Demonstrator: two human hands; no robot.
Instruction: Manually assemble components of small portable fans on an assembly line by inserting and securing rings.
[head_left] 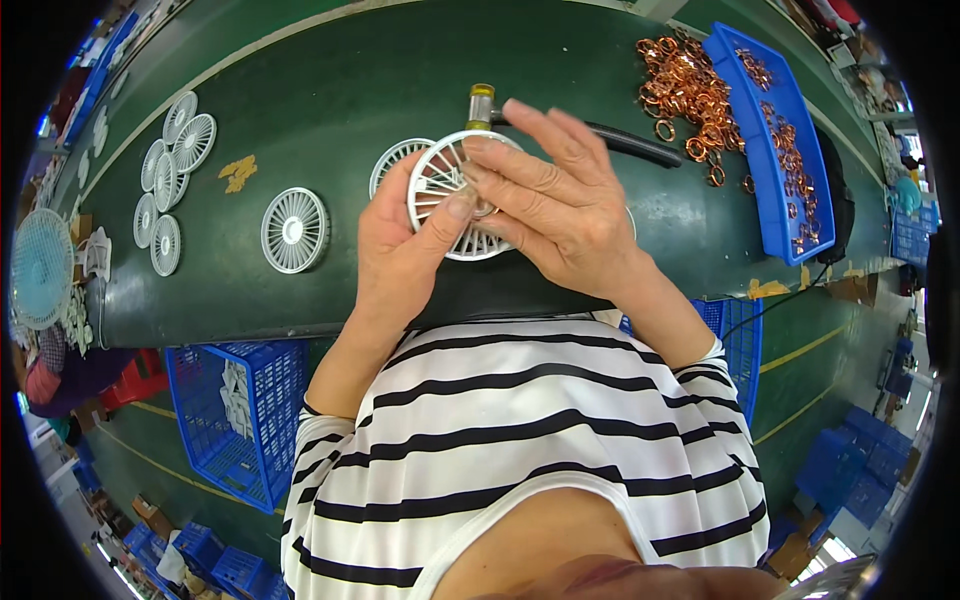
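My left hand (pixel 405 235) grips a white round spoked grille (pixel 440 150) by its left side, the thumb reaching toward the hub. Over its face lies my right hand (pixel 560 195), lower fingers bent in at the centre and two upper fingers raised. Whatever those bent fingers pinch at the hub is hidden. Just behind the held piece, partly covered, another white grille (pixel 392 160) rests on the green table. Beyond my hands lies a mallet (pixel 481 105) with a metal head, yellow ends and a black handle running right.
To the left lie a single white grille (pixel 295 230) and several more (pixel 193 143). At the right are a heap of copper-coloured rings (pixel 690 85) and a blue tray (pixel 815 200) holding more. A blue crate (pixel 275 420) stands below the table's near edge (pixel 230 338).
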